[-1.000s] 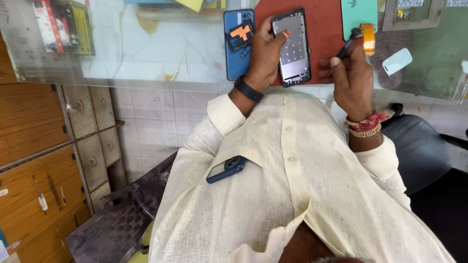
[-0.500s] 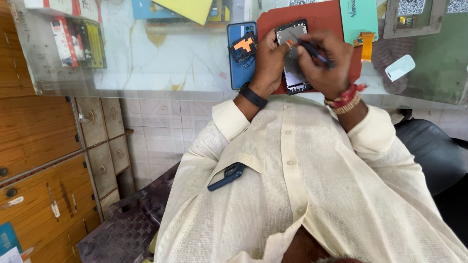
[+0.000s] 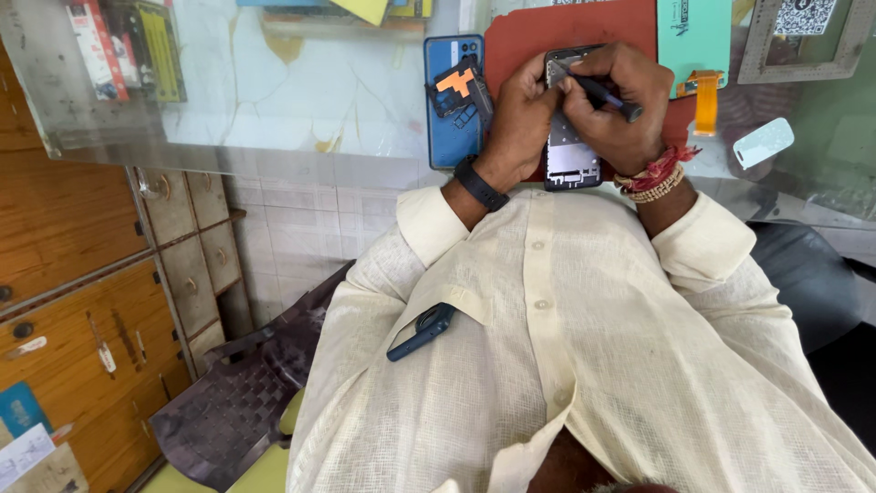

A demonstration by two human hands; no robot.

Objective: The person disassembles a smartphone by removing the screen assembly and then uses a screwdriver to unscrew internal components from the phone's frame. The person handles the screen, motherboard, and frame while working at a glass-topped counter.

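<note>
While the left hand (image 3: pixel 522 108) presses the opened phone (image 3: pixel 570 146) flat on the red mat (image 3: pixel 547 32) at the counter's near edge, steadying it, the right hand (image 3: pixel 619 102), its grip closed around a dark screwdriver (image 3: pixel 604 92), works the tip into the phone's far end.

A blue phone back cover (image 3: pixel 453 137) is lying at the upper middle of the frame, with a small black and orange part (image 3: pixel 459 85) sitting on top of it. A teal card (image 3: pixel 693 32) is resting at the upper right, and an orange flex ribbon (image 3: pixel 705 99) is hanging down just below it. A pale rounded film piece (image 3: pixel 763 142) is lying further right on the glass counter (image 3: pixel 301 100). Wooden drawers (image 3: pixel 64 301) are filling the lower left of the frame, beside a column of small grey drawers (image 3: pixel 187 265). A dark woven seat (image 3: pixel 237 402) is showing at the lower middle left. Coloured packets (image 3: pixel 128 46) are lying under the glass at the upper left.
</note>
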